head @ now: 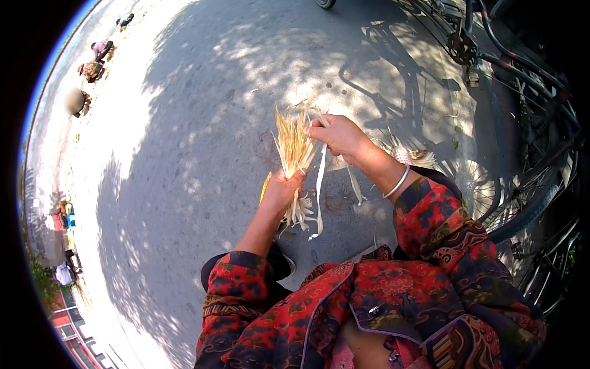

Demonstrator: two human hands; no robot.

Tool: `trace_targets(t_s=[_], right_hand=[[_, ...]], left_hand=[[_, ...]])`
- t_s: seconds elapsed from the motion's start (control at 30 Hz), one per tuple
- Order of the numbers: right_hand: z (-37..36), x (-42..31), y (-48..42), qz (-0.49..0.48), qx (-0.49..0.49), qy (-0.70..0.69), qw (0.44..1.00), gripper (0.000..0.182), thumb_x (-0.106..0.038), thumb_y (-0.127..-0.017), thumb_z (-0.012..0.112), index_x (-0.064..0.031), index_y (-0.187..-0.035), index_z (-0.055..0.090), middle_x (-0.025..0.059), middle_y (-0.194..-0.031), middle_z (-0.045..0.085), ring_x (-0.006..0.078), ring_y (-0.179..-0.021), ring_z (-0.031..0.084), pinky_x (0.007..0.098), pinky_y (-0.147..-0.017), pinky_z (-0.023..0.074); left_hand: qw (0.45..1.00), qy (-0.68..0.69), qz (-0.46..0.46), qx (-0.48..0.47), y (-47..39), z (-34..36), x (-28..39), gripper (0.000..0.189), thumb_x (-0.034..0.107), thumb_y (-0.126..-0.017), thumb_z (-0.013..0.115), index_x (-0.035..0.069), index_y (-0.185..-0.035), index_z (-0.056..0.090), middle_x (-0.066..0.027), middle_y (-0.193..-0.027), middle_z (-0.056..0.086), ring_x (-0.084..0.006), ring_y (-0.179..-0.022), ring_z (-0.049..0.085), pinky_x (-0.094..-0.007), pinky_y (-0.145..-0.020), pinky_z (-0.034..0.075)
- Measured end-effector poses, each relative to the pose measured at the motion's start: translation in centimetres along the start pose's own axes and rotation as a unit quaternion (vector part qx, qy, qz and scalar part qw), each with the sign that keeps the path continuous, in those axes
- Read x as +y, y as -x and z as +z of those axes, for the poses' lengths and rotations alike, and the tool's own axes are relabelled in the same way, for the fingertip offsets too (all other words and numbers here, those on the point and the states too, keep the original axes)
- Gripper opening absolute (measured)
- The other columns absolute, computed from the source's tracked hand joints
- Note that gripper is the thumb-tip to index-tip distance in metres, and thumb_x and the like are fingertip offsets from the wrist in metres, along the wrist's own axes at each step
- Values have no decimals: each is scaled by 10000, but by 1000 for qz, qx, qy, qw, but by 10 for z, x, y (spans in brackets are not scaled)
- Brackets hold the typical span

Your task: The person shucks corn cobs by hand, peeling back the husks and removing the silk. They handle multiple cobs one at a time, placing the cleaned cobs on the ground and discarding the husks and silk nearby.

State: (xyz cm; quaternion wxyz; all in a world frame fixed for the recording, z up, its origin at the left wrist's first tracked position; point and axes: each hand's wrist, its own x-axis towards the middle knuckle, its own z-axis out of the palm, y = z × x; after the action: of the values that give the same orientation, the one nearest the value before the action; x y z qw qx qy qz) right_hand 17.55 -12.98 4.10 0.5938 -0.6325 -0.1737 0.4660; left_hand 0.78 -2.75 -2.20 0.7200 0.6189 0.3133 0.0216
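My left hand is closed around a bundle of dry, straw-coloured corn husks that fans out above the fist, with frayed ends hanging below it. A yellow strip, perhaps an ear of corn, shows beside its outer edge. At the upper right of the bundle, my right hand pinches pale husk strips between thumb and fingers; long ends dangle from it. Behind the right forearm, another heap of husks lies low, with a pinkish-white patterned thing on it.
A bicycle stands close on the right, its shadow falling on the grey pavement. Part of a small wheel shows at the top. Several people sit or crouch far off along the left, on the sunlit side.
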Motion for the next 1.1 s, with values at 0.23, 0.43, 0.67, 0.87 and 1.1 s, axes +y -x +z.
trace_targets(t_s=[0.23, 0.43, 0.67, 0.87, 1.1], right_hand=[[2, -6, 3, -61, 78, -95, 991, 133, -211, -821, 618, -101, -800, 546, -70, -600, 377, 30, -465, 290, 196, -398, 212], [-29, -31, -1, -124, 168, -174, 962, 132, -184, -823, 608, -75, -841, 536, -51, -625, 385, 44, -459, 296, 209, -396, 233], [-60, -52, 3, -203, 218, -263, 918, 116, -159, -826, 578, -106, -853, 479, -41, -650, 402, 33, -477, 298, 197, -399, 228], [-71, -48, 10, -202, 203, -187, 940, 118, -173, -836, 566, -103, -861, 475, -42, -655, 417, 32, -497, 305, 204, -432, 262], [-70, -39, 16, -200, 219, -118, 948, 159, -200, -837, 589, -74, -870, 497, -27, -654, 445, 37, -509, 339, 202, -434, 270]], left_hand=[[999, -38, -14, -3, -5, -10, -6, 168, 244, -878, 586, 91, -827, 538, 45, -613, 490, -61, -503, 431, -218, -463, 356], [999, -31, 3, 6, 1, -5, 1, 216, 271, -864, 601, 73, -816, 526, 26, -594, 476, -84, -494, 436, -237, -464, 357], [999, 9, -29, 39, -3, -18, -17, 157, 219, -868, 593, 79, -885, 523, 33, -638, 458, -77, -533, 411, -244, -486, 357], [996, 47, -70, 29, -8, -18, -34, 156, 218, -872, 583, 84, -926, 525, 32, -645, 465, -82, -531, 410, -242, -490, 357], [994, -12, -100, 44, -26, -17, -91, 140, 219, -872, 567, 88, -901, 530, 25, -615, 456, -89, -514, 420, -242, -480, 364]])
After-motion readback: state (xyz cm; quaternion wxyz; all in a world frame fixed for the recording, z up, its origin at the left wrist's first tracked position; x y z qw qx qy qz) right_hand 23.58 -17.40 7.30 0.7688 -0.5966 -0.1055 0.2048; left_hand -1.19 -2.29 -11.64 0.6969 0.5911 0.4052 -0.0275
